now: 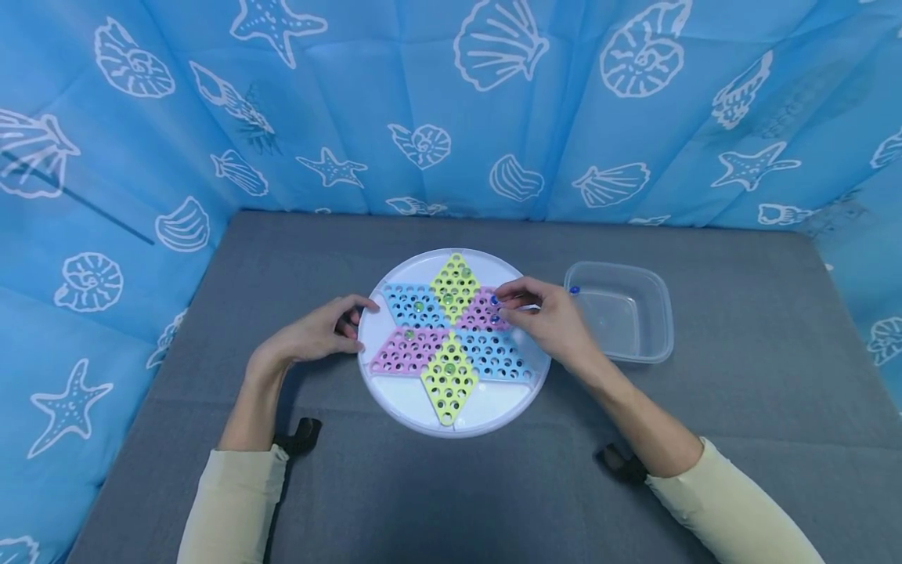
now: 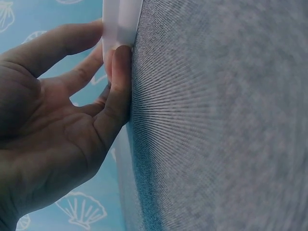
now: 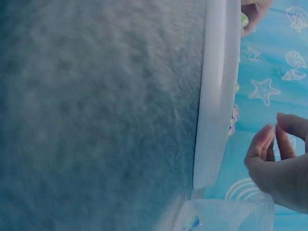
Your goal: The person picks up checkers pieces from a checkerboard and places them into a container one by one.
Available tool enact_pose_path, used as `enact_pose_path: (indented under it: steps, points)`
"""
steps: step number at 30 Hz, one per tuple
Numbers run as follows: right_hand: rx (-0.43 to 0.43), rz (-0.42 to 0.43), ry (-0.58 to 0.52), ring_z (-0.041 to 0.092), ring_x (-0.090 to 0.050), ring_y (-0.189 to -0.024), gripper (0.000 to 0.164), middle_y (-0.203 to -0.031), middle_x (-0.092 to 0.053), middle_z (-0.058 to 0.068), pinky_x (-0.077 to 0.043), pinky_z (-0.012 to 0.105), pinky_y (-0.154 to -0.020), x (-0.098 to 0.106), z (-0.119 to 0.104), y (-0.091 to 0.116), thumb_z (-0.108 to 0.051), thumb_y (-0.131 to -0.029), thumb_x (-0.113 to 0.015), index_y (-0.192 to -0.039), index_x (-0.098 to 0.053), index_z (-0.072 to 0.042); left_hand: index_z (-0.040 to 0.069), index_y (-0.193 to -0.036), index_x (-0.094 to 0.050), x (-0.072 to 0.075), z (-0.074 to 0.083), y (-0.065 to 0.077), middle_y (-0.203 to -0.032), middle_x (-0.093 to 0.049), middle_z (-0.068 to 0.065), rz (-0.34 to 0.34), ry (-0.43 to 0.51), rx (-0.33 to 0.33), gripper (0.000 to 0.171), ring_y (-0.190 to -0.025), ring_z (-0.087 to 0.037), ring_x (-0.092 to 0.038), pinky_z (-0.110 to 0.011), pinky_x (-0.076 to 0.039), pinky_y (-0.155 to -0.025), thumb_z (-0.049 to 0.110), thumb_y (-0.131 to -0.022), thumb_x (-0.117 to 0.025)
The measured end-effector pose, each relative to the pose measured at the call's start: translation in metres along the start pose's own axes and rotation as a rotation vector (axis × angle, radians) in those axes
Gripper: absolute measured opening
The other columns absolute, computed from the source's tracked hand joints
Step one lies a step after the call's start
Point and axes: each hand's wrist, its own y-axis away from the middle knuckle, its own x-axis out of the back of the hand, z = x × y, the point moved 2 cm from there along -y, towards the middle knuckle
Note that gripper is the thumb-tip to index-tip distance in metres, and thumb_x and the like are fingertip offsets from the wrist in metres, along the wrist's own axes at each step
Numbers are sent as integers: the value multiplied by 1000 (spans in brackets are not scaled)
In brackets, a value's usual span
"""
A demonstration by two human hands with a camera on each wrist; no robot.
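A round white Chinese checkers board (image 1: 395, 395) lies on the grey table, its star made of yellow, blue and pink hole sections. Several green marbles (image 1: 449, 368) sit in its holes. At the left rim my left hand (image 1: 326, 329) grips the edge; the left wrist view shows its fingertips against the white rim (image 2: 118, 21). Over the pink section at the upper right is my right hand (image 1: 553, 317), beside two blue marbles (image 1: 495, 319). From the right wrist, the right hand (image 3: 279, 154) appears raised off the board, thumb and finger slightly apart, with no marble visible between them.
Right of the board stands a clear plastic container (image 1: 665, 313), with a blue marble (image 1: 575, 290) by its upper left corner. A blue curtain (image 1: 437, 102) with white shell prints hangs behind the table and at its sides.
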Motion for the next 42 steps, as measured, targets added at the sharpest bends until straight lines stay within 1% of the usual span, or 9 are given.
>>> enact_pose_path:
  steps: [4, 7, 14, 20, 22, 26, 35, 39, 42]
  points:
    - [-26, -2, -16, 23, -61, -96, 32, -109, -65, 18, -51, 36, -87, -6, 4, -1, 1, -86, -71, -118, -66, -1, 5, -142, -45, -1, -1, 0, -112, -40, -16, -1, 5, -2, 60, -95, -27, -50, -39, -42, -83, 2, -87, -70]
    - [-41, -11, -1, 24, -61, -95, 36, -109, -64, 18, -50, 35, -85, -10, 6, -3, 1, -86, -72, -121, -64, -1, 6, -142, -45, -1, -1, -1, -112, -40, -15, 4, 7, 2, 60, -95, -26, -49, -37, -42, -83, 2, -87, -71]
    - [-75, -14, 102, 22, -59, -90, 30, -102, -64, 13, -49, 33, -80, -17, 11, -6, 2, -85, -71, -115, -65, -2, 3, -143, -43, -1, 0, 0, -111, -38, -17, -6, 13, -20, 61, -94, -26, -48, -36, -42, -82, 1, -88, -70]
    - [-107, -31, 168, 20, -59, -88, 28, -102, -67, 11, -49, 33, -79, -19, 14, -5, 1, -86, -70, -114, -67, -3, 3, -144, -43, -2, 0, 0, -112, -39, -17, -11, 12, -30, 62, -94, -25, -49, -34, -43, -82, 3, -88, -71]
    - [-105, -32, 203, 19, -60, -87, 28, -101, -67, 9, -49, 33, -79, -19, 14, -6, 1, -86, -71, -113, -69, -4, 3, -143, -43, -2, 0, 0, -112, -39, -17, -12, 11, -36, 62, -94, -25, -49, -34, -44, -82, 2, -88, -71]
    - [-68, -38, 273, 18, -61, -87, 26, -99, -67, 7, -51, 34, -78, -20, 13, -7, -1, -85, -73, -111, -72, -6, 3, -143, -43, -2, 1, 0, -111, -39, -17, -8, 2, -38, 62, -93, -25, -50, -34, -44, -81, 2, -88, -71]
    - [-50, -26, 334, 15, -61, -82, 22, -93, -67, 3, -51, 32, -74, -20, 14, -9, -7, -84, -77, -106, -76, -11, 3, -143, -43, -1, 1, 0, -111, -39, -17, -8, -9, -37, 62, -93, -26, -49, -36, -43, -80, 3, -88, -71]
    - [-39, -23, 358, 15, -60, -78, 19, -89, -65, 1, -49, 31, -69, -19, 13, -9, -13, -84, -78, -103, -77, -14, 2, -143, -43, -2, 2, 1, -111, -39, -17, -6, -16, -38, 62, -92, -26, -49, -36, -43, -80, 3, -88, -71]
    - [-31, -25, 358, 15, -60, -77, 19, -89, -66, 2, -48, 32, -69, -19, 13, -9, -15, -85, -78, -104, -78, -14, 2, -143, -43, -2, 2, 1, -111, -38, -17, -5, -19, -41, 62, -92, -25, -49, -35, -42, -80, 3, -88, -71]
